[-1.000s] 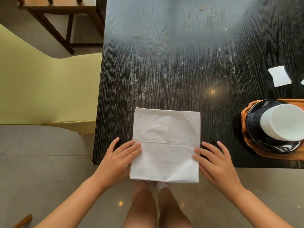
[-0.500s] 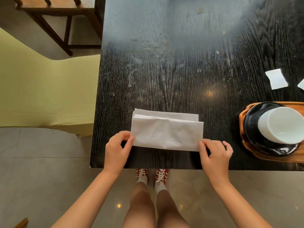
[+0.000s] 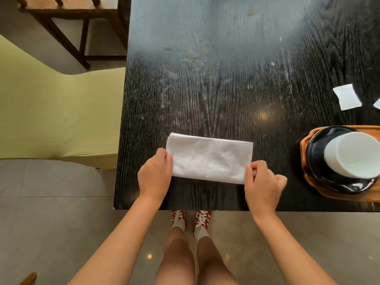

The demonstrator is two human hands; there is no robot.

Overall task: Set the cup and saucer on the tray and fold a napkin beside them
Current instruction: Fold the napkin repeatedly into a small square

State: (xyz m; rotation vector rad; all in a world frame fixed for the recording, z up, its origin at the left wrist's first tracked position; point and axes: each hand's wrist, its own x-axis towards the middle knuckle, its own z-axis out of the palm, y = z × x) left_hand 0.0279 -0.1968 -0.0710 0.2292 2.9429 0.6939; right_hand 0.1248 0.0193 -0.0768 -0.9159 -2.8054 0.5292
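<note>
A black wood-grain table [image 3: 226,89] fills most of the view, its far part hazed pale. A small white paper scrap [image 3: 347,97] lies on it at the far right, with another scrap [image 3: 377,103] cut by the right edge. To the left stands a pale yellow seat [image 3: 57,112]; beyond it, a dark wooden chair frame [image 3: 67,27]. Grey floor tiles [image 3: 51,223] lie below.

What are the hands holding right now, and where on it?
The folded white napkin: the left hand pinches its left end and the right hand pinches its near right corner, on the black table.
</note>
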